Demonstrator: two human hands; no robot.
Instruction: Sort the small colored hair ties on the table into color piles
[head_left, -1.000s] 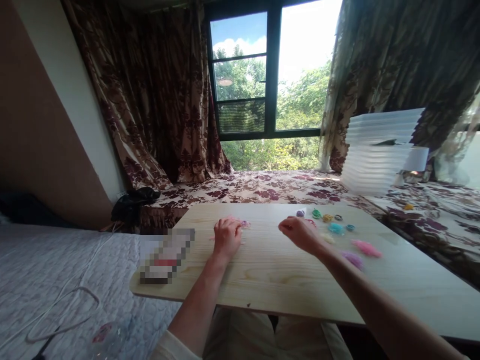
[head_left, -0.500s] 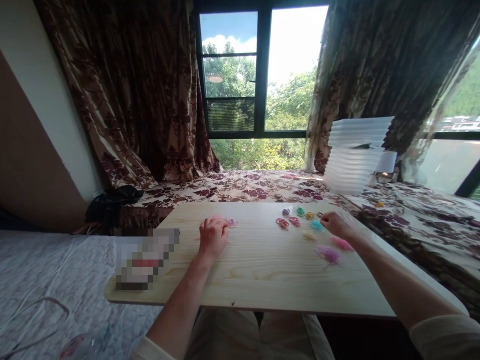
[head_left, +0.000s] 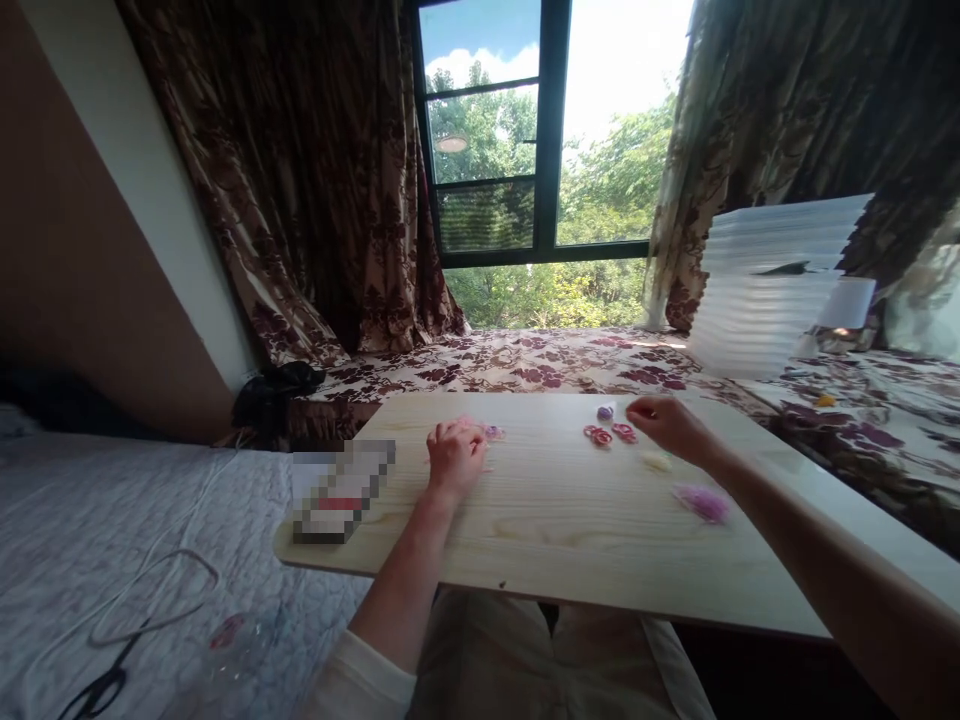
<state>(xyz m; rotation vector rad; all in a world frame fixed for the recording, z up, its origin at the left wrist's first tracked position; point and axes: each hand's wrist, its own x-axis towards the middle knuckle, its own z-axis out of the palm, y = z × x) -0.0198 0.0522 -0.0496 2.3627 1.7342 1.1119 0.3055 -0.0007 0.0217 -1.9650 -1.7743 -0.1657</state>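
My left hand (head_left: 456, 458) rests at the far left part of the table with its fingers curled down over a loose pink heap (head_left: 474, 425) of thin bands. Bluish-purple bits (head_left: 495, 432) lie beside its fingertips. Whatever is under the fingers is hidden. My right hand (head_left: 667, 428) is closed in a pinch at the far right, just right of a small purple coil (head_left: 605, 412); I cannot make out anything in its fingers. Close below it lie red band bundles (head_left: 600, 436), a pinkish-red bundle (head_left: 624, 432), a pale yellow clump (head_left: 658, 461) and a pink-purple clump (head_left: 702, 503).
A pale wooden table (head_left: 570, 540) stands before me. At its left edge lies a pixelated flat item (head_left: 345, 495). Beyond are a flower-patterned ledge (head_left: 525, 370), a stack of white foam sheets (head_left: 772, 290) and a lamp (head_left: 849, 300). Scissors (head_left: 101, 690) and a cable lie on the bed.
The view has turned left. My right hand has moved leftward over the table; the green, yellow, teal and bright pink bundles are now hidden by it and the forearm. My left hand stays put.
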